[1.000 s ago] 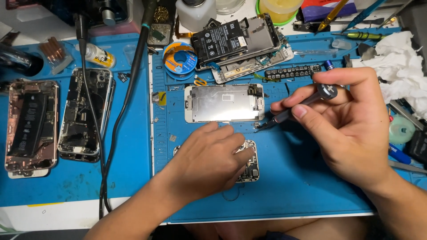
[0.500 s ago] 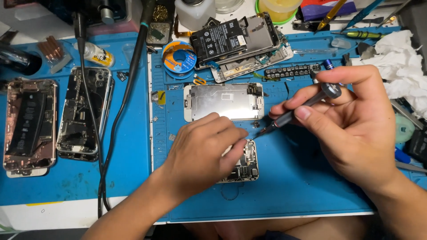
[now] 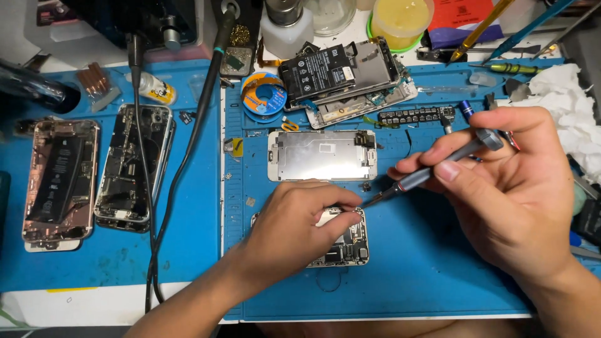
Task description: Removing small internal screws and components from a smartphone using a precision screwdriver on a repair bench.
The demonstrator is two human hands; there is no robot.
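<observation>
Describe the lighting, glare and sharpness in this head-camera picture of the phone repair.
Head view: even overhead light, soft shadow under the right hand; mild glare on the silver shield plate; left hand and screwdriver fairly sharp; top corners darker.
</observation>
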